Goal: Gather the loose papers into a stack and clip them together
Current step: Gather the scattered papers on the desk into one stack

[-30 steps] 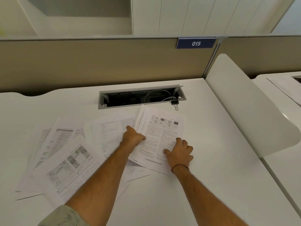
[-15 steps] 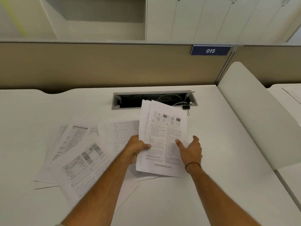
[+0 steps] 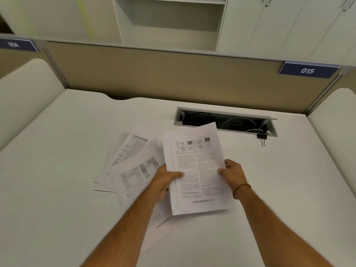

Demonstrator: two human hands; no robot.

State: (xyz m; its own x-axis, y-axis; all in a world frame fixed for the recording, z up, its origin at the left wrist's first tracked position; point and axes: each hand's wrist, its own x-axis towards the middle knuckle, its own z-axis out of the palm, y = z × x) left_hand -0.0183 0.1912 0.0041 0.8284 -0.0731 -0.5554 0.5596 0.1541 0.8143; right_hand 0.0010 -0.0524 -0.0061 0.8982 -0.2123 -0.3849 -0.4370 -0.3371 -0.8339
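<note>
A small stack of printed papers [image 3: 196, 166] is held up off the white desk [image 3: 57, 170], tilted toward me. My left hand [image 3: 165, 180] grips its left edge with the thumb on top. My right hand [image 3: 233, 173] pinches its right edge; a bead bracelet is on that wrist. Several loose printed sheets [image 3: 134, 160] lie fanned out on the desk to the left of the stack, partly under my left arm. A black binder clip [image 3: 262, 138] lies on the desk at the right end of the cable slot, apart from both hands.
An open cable slot [image 3: 225, 122] with wires is set into the desk behind the papers. A beige partition [image 3: 154, 74] with a blue "015" sign [image 3: 307, 70] closes the back. White curved side dividers [image 3: 25, 93] stand at left and right.
Both hands lifted the stack off the desk and moved it left over the loose sheets. The view has turned left, so the clip and slot now sit further right.
</note>
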